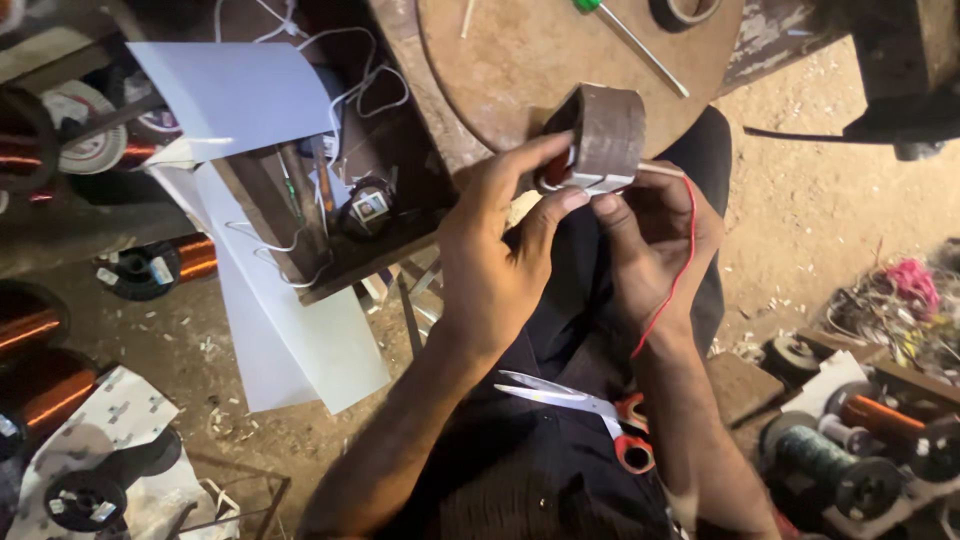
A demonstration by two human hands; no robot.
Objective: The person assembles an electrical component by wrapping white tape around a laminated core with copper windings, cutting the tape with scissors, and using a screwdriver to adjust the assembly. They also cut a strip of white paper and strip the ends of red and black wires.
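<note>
Near the middle top of the frame, the left hand (500, 250) and the right hand (655, 240) both grasp a brown, ring-shaped wound coil block (598, 135), lifted up close so it is easy to see. A thin red wire (680, 270) hangs from it over the right wrist. Orange-handled scissors (590, 410) rest on the lap, within reach. The round brown wooden tabletop (520, 60) sits just behind.

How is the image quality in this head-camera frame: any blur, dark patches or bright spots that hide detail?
Head view: warm, dim light; the left hand, right hand and brown ring-shaped wound coil are slightly soft; white paper sheet nearly blown out; top right corner sinks into shadow; red wire stays distinct.
</note>
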